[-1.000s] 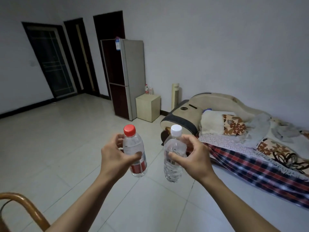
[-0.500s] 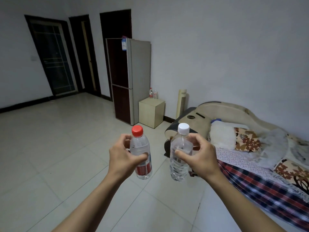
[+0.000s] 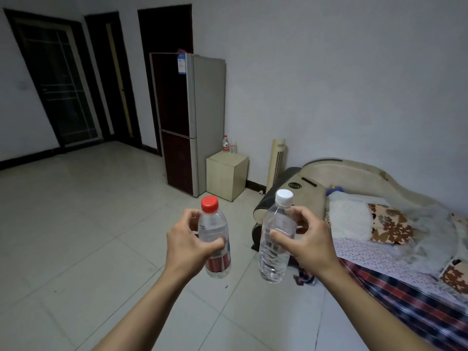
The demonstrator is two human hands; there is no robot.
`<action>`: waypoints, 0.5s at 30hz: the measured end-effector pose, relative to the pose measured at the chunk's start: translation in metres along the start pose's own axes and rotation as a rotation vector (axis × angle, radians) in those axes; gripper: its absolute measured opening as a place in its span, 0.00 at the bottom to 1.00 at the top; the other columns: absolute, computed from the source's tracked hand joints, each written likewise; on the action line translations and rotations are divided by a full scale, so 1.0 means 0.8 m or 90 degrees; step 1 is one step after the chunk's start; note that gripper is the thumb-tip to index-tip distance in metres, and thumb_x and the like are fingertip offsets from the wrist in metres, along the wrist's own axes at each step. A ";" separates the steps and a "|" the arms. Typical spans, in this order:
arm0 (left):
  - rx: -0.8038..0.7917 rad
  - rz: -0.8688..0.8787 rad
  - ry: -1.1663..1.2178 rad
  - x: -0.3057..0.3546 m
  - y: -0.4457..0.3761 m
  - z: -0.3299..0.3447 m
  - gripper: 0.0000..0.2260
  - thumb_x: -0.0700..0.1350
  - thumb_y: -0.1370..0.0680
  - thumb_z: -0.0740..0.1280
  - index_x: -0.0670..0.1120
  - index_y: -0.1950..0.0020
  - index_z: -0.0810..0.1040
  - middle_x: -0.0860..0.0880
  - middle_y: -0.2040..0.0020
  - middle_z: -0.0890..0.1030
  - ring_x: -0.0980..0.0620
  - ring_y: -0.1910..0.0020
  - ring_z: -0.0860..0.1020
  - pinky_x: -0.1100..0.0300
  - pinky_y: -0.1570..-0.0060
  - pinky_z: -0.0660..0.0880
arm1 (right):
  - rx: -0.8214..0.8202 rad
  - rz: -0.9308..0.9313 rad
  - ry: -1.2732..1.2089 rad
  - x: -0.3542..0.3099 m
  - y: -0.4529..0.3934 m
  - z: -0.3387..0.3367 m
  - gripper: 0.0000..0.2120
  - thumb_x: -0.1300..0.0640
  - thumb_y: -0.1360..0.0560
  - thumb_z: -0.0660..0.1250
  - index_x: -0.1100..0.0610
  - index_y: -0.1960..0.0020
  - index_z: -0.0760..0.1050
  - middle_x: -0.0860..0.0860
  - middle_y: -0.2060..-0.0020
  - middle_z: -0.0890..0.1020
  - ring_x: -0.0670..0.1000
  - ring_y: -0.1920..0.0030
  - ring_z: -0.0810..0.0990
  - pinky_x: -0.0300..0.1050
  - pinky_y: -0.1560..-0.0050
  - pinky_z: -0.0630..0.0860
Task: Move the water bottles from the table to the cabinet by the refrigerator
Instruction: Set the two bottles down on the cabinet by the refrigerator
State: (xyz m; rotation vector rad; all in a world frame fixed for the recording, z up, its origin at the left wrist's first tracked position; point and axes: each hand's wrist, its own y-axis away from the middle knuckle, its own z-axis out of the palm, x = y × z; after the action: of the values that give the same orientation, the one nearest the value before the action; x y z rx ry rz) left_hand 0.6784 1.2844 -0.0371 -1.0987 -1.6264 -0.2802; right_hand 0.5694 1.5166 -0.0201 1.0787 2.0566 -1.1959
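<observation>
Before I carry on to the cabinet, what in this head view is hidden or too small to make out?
- Bottles on the cabinet: too small and far to count.
- Red-capped bottle: label mostly covered by the left hand.
- White-capped bottle: label print too small to read; right hand wraps it.
- Table: outside the frame.

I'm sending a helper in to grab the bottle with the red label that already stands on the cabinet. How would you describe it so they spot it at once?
Find the tall refrigerator at the back wall; the low cream cabinet sits right beside it. Bottles stand at the cabinet top's back edge. Take the red-labelled bottle nearest the refrigerator; its neighbours are clear, with no red on them.
</observation>
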 end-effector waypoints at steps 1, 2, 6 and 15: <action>0.002 -0.004 -0.006 -0.008 -0.017 0.005 0.24 0.44 0.39 0.81 0.53 0.46 0.76 0.57 0.51 0.82 0.57 0.53 0.81 0.66 0.57 0.77 | -0.004 0.004 -0.004 0.009 -0.015 0.010 0.25 0.50 0.39 0.81 0.50 0.44 0.77 0.42 0.53 0.83 0.39 0.55 0.81 0.31 0.56 0.77; 0.006 -0.008 -0.010 -0.014 -0.034 0.012 0.24 0.44 0.39 0.81 0.53 0.46 0.76 0.56 0.51 0.82 0.58 0.53 0.80 0.65 0.57 0.78 | -0.005 0.005 -0.008 0.017 -0.030 0.018 0.26 0.50 0.39 0.81 0.50 0.44 0.77 0.42 0.53 0.83 0.39 0.55 0.81 0.30 0.56 0.76; -0.010 -0.009 -0.026 -0.031 -0.109 0.047 0.25 0.43 0.38 0.82 0.52 0.46 0.76 0.57 0.51 0.81 0.59 0.52 0.79 0.66 0.56 0.76 | -0.005 -0.001 -0.019 0.057 -0.098 0.044 0.25 0.51 0.38 0.81 0.48 0.45 0.75 0.39 0.53 0.80 0.36 0.53 0.79 0.23 0.57 0.72; 0.004 -0.004 -0.039 -0.049 -0.284 0.112 0.24 0.42 0.37 0.82 0.54 0.47 0.74 0.58 0.51 0.80 0.61 0.53 0.79 0.69 0.57 0.73 | -0.038 0.002 -0.036 0.127 -0.278 0.091 0.28 0.49 0.38 0.81 0.46 0.41 0.74 0.42 0.49 0.81 0.41 0.49 0.80 0.33 0.52 0.79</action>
State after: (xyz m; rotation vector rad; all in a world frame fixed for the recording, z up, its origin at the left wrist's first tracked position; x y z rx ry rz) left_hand 0.4454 1.2017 -0.0257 -1.1077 -1.6831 -0.2479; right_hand 0.3310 1.4258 -0.0276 1.0094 2.0336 -1.1430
